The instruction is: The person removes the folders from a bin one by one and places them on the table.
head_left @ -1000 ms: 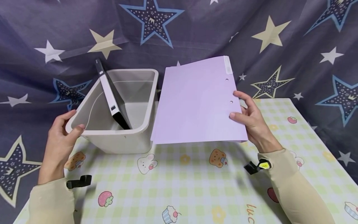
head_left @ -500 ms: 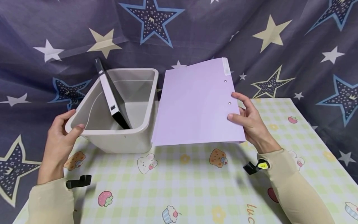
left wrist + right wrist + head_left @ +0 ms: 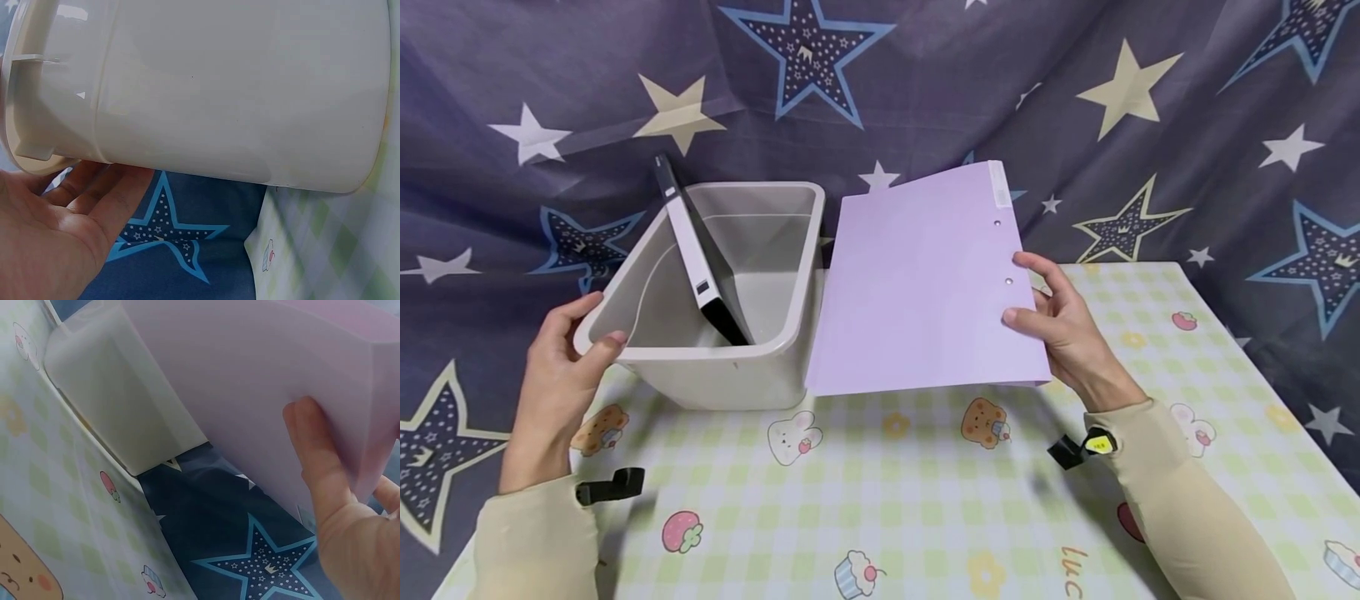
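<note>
My left hand (image 3: 561, 371) grips the near left corner of a light grey plastic bin (image 3: 730, 379), thumb over the rim and fingers along the outside. In the left wrist view those fingers lie under the bin's rolled rim (image 3: 37, 165). A black and white file binder (image 3: 692, 250) leans diagonally inside the bin, its top end above the rim. To the bin's right, my right hand (image 3: 1067, 333) pinches a lilac folder (image 3: 925, 283) by its right edge, which has two rivets and a white label. Raised and tilted over the table, the folder overlaps the bin's right side.
A green and white checked cloth (image 3: 895, 500) with cartoon prints covers the table. Behind it hangs a dark blue curtain (image 3: 955, 75) with stars, close to the bin's back. Black straps are worn at both wrists.
My right hand and the lilac folder have shifted slightly left and down. The left hand, the bin and the binder stay in place.
</note>
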Demonstrator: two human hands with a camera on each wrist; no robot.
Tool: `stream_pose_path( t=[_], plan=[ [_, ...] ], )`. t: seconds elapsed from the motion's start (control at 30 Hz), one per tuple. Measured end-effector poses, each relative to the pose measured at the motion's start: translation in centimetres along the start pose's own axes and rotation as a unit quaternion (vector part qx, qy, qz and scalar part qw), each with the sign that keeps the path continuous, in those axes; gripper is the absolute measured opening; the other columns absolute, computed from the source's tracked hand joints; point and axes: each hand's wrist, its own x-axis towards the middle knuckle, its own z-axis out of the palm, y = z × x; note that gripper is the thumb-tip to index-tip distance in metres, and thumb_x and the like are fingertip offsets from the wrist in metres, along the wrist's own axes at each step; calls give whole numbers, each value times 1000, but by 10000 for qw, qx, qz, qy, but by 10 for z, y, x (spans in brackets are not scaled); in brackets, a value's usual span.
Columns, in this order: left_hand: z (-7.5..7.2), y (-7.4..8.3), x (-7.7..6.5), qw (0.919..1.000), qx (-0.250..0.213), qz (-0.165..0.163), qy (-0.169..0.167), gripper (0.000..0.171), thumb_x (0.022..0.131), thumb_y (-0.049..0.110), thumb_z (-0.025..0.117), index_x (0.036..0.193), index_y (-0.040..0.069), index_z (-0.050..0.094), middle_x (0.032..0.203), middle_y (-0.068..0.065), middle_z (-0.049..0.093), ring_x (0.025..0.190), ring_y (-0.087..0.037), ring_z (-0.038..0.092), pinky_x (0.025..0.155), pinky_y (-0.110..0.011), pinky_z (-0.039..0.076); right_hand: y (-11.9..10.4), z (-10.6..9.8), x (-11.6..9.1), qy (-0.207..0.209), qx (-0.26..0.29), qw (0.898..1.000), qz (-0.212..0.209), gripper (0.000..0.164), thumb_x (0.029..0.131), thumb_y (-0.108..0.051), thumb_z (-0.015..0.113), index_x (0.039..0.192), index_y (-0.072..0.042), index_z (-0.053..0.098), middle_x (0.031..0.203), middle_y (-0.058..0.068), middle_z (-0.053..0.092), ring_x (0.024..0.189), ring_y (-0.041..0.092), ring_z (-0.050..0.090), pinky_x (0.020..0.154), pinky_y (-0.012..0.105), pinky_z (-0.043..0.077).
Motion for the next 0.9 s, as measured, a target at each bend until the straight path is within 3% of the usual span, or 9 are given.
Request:
stream_pose_path(
  t=[0.43,0.73,0.9],
  plan=[
    [0,0,0,10000,51,-3,12,57,85,-7,60,139,3,44,116,1,48,94,-8,51,72,-7,45,7,0,1,-140,44,9999,58,70,84,20,54,141,-17,36,113,13,59,90,26,67,64,43,56],
    [1,0,0,9995,-309,49,31,56,85,-10,60,137,3,46,115,-1,49,93,-8,52,71,-7,46,11,0,1,-75,17,9999,130,68,84,19,54,140,-16,36,112,13,60,88,25,68,63,43,57],
    [0,1,-1,9998,-208,33,20,56,85,-9,60,138,4,46,115,0,49,93,-8,52,71,-7,46,12,-1,2,-46,-15,9999,158,67,85,19,53,140,-16,37,112,13,60,87,25,68,63,43,57]
  ],
)
